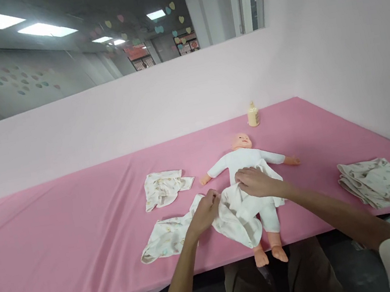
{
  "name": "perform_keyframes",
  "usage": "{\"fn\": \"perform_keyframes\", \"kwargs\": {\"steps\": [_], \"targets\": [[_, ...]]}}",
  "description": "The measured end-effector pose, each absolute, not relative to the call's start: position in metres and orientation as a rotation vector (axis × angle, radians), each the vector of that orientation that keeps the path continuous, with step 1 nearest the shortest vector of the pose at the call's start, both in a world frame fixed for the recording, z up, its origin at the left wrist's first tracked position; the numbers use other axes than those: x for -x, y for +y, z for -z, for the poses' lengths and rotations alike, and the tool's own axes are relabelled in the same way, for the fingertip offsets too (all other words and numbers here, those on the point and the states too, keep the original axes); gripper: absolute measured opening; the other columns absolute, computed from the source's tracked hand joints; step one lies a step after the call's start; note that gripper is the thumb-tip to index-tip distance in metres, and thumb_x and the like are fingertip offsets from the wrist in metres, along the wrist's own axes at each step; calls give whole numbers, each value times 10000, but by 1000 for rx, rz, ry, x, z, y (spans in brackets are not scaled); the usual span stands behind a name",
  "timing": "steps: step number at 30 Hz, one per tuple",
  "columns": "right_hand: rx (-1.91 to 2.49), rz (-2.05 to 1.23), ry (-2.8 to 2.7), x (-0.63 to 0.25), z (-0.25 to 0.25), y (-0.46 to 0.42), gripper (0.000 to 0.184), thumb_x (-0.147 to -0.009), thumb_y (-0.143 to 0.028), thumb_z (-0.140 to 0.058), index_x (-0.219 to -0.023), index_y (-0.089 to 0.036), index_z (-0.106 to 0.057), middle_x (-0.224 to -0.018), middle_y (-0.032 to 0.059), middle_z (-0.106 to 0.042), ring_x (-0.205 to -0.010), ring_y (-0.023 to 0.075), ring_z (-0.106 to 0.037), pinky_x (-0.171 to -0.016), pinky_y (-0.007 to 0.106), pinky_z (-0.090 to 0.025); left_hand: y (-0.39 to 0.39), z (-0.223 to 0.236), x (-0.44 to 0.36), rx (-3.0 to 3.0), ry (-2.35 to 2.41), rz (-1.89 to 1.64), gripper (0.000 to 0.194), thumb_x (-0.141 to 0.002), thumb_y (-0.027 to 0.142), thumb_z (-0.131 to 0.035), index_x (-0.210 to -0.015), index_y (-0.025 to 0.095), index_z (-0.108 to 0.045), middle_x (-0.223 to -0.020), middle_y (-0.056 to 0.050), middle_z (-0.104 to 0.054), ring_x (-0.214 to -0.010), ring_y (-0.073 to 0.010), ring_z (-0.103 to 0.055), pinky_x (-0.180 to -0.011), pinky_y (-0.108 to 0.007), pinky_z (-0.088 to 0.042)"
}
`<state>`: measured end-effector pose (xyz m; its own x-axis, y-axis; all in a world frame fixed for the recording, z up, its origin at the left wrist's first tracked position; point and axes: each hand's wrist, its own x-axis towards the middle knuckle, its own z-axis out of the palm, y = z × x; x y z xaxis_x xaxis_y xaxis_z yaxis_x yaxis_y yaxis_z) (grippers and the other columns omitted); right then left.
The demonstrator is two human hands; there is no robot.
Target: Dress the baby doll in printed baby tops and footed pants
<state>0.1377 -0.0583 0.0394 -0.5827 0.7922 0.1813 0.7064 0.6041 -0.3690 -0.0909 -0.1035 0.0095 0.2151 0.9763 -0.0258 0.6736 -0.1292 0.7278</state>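
A baby doll (245,157) in a white suit lies on its back on the pink table cover (62,230), feet over the front edge. A loose white garment (235,217) is draped over its waist and legs. My left hand (204,210) is closed, pinching the garment's left edge. My right hand (256,181) rests on the doll's belly with fingers curled on the cloth.
A printed cloth (164,187) lies left of the doll, another (165,236) trails near the front edge. Folded printed cloths (382,181) are stacked at the right. A small cream bottle (253,114) stands by the pink wall behind the doll.
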Motion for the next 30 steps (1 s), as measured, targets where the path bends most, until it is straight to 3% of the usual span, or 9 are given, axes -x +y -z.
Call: {"fn": "perform_keyframes", "kwargs": {"steps": [3, 9, 12, 16, 20, 23, 26, 30], "targets": [[1120, -507, -2243, -145, -60, -66, 121, -873, -136, -366, -848, -203, -464, -879, 38, -570, -844, 184, -531, -720, 307, -383, -108, -17, 91, -1732, 1494, -917, 291, -964, 454, -330, -841, 210, -429, -746, 22, -431, -659, -132, -411, -613, -253, -355], [1150, -784, -1985, -158, -101, -75, 92, -856, -208, -376, -899, -241, -450, -589, -77, -412, -520, 136, -413, -535, 265, -294, -103, -37, 73, -1580, 1413, -1225, 315, -948, 498, -399, -834, 207, -442, -727, 28, -394, -644, -115, -389, -599, -229, -361], [1151, -694, -1926, -163, -124, -73, 133, -825, -215, -418, -921, -229, -509, -672, -50, -525, -570, 132, -466, -562, 261, -338, -103, -57, 60, -1598, 1344, -1167, 300, -917, 507, -467, -894, 209, -493, -705, 33, -438, -615, -108, -410, -571, -219, -351], [1064, -517, -1938, -164, -152, -71, 196, -796, -192, -443, -940, -201, -576, -896, 23, -648, -770, 158, -572, -667, 267, -411, -108, -78, 37, -1802, 1244, -1006, 285, -870, 439, -557, -1029, 203, -554, -927, -27, -605, -824, -149, -544, -696, -243, -431], [1031, -352, -2017, -168, -171, -74, 261, -825, -174, -411, -993, -189, -609, -946, 46, -667, -830, 179, -594, -715, 283, -429, -100, -91, 31, -2100, 1519, -951, 207, -899, 295, -415, -841, 180, -576, -794, -28, -610, -722, -151, -528, -675, -268, -412], [1087, -181, -2001, -183, -178, -73, 282, -843, -167, -407, -1018, -186, -626, -1012, 67, -674, -896, 206, -597, -752, 309, -427, -91, -107, 52, -2168, 1681, -1137, 241, -829, 175, -391, -925, 175, -613, -886, -48, -664, -795, -173, -580, -722, -274, -428], [1169, -158, -1943, -204, -180, -67, 249, -846, -187, -434, -992, -189, -635, -952, 57, -677, -815, 188, -587, -691, 295, -416, -92, -132, 79, -2099, 1746, -1300, 295, -791, 159, -418, -962, 177, -658, -943, -44, -690, -857, -178, -609, -749, -254, -447], [1327, -246, -1930, -224, -172, -55, 170, -863, -257, -474, -913, -202, -628, -787, 18, -640, -650, 149, -515, -589, 269, -365, -102, -157, 95, -1868, 1725, -1424, 250, -814, 233, -471, -933, 180, -685, -908, -24, -694, -778, -148, -601, -651, -211, -440]]}}
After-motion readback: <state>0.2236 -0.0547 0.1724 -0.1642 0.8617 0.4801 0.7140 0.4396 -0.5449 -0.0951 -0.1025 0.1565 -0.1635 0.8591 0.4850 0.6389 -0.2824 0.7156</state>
